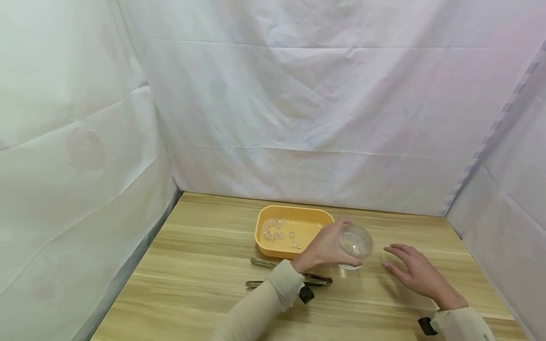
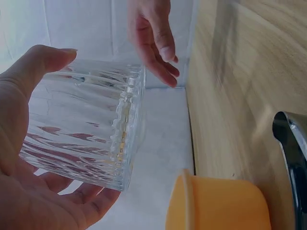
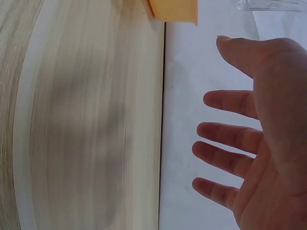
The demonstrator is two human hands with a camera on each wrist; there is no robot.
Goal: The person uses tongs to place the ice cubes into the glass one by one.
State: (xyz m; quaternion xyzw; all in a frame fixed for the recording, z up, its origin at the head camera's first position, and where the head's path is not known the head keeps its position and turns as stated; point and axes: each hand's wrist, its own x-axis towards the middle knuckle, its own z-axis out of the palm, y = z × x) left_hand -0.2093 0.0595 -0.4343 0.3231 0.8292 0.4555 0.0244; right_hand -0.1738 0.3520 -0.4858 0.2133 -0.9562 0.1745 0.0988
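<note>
A clear ribbed glass (image 1: 356,242) is held up over the wooden table by my left hand (image 1: 325,246). In the left wrist view, the thumb lies on one side of the glass (image 2: 84,124) and the other fingers curl round the opposite side. To the right of it, my right hand (image 1: 413,271) hovers apart from the glass with its fingers extended. The right wrist view shows that hand (image 3: 268,129) with spread fingers and nothing in it; only a bit of the glass (image 3: 273,5) shows at the top edge.
A yellow tray (image 1: 266,252) holding several small clear cubes (image 1: 273,235) stands left of the glass. Metal tongs (image 1: 254,284) lie in front of it, partly under my left forearm. White cloth (image 1: 307,118) hangs behind and at both sides of the table.
</note>
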